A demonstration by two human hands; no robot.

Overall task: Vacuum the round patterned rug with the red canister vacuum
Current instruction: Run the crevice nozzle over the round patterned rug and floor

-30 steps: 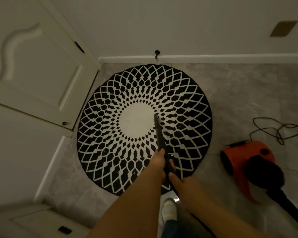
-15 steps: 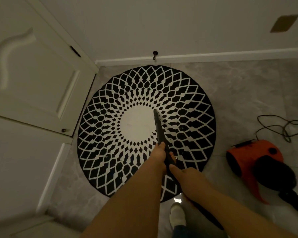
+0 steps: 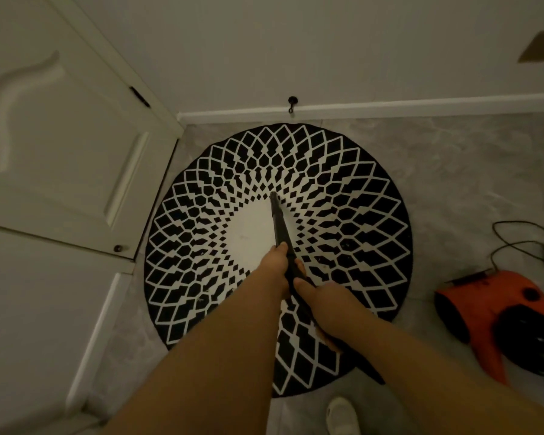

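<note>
The round black-and-white patterned rug (image 3: 352, 196) lies on the grey floor in front of me. A black vacuum wand (image 3: 278, 219) slants across it, its tip resting just past the far edge of the white centre. My left hand (image 3: 272, 266) grips the wand higher up, and my right hand (image 3: 322, 301) grips it just behind. The red canister vacuum (image 3: 484, 312) sits on the floor at the right, its black hose end partly cut off by the frame edge.
A white door (image 3: 63, 152) stands at the left of the rug, with a baseboard (image 3: 390, 106) and a black wall hook (image 3: 292, 103) behind. The vacuum's cord (image 3: 528, 246) lies looped on the floor at the right. My white shoe (image 3: 341, 416) is near the rug's front edge.
The wand tip has slid forward from the right side of the white centre to its far edge, with both hands moving forward over the rug.
</note>
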